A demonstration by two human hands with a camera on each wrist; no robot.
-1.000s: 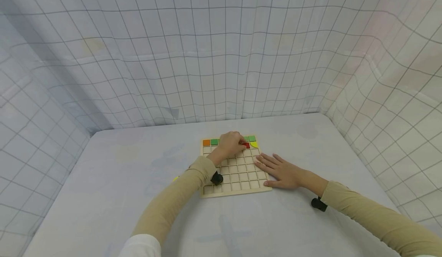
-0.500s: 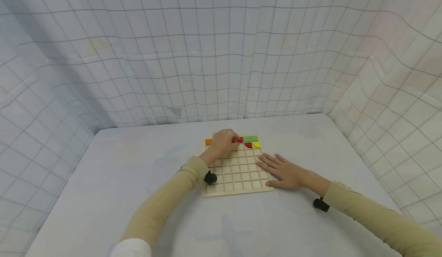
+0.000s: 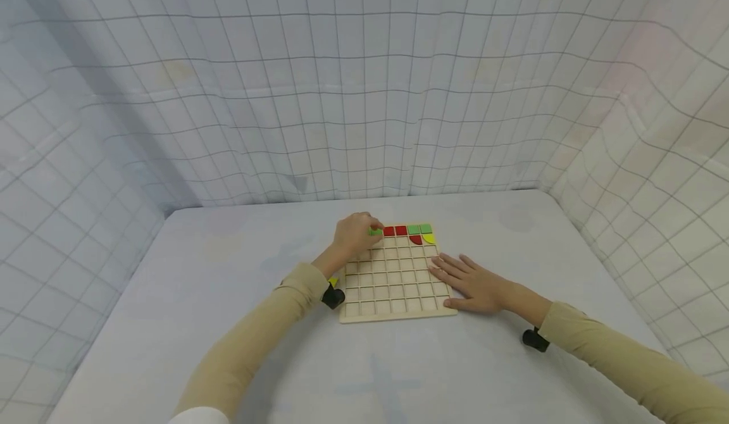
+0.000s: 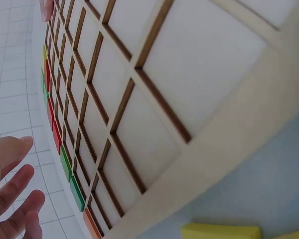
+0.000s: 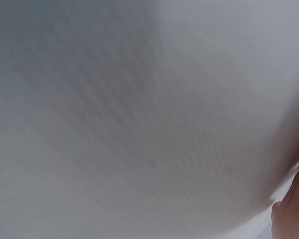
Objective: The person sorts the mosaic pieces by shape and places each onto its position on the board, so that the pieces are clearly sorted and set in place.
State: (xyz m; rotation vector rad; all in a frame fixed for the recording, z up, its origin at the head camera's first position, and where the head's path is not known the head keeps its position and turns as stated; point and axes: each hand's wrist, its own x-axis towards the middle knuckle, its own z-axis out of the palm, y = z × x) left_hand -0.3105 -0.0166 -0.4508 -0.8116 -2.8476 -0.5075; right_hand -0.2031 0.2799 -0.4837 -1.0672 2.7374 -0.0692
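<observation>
A wooden grid board (image 3: pixel 393 278) lies on the table, its far row filled with colored square tiles. Those include two red tiles (image 3: pixel 395 231), two light green tiles (image 3: pixel 419 229) and, at the left end, an orange tile (image 4: pixel 91 222). Below the light green ones sit a red quarter-round tile (image 3: pixel 416 240) and a yellow quarter-round tile (image 3: pixel 429 239). My left hand (image 3: pixel 354 234) hovers at the board's far left, fingers loosely bent and holding nothing, close to a green tile (image 3: pixel 376 231). Flat and spread, my right hand (image 3: pixel 477 285) rests at the board's right edge.
A yellow piece (image 4: pixel 219 230) lies on the table just left of the board, partly hidden by the left wrist camera (image 3: pixel 333 297) in the head view. Grid-patterned curtains (image 3: pixel 364 107) enclose the table (image 3: pixel 455 373) at the back and sides.
My left hand has moved left along the far rows, from the red quarter-round tile past the red squares, uncovering them. The right hand stays in place; the head view has shifted slightly.
</observation>
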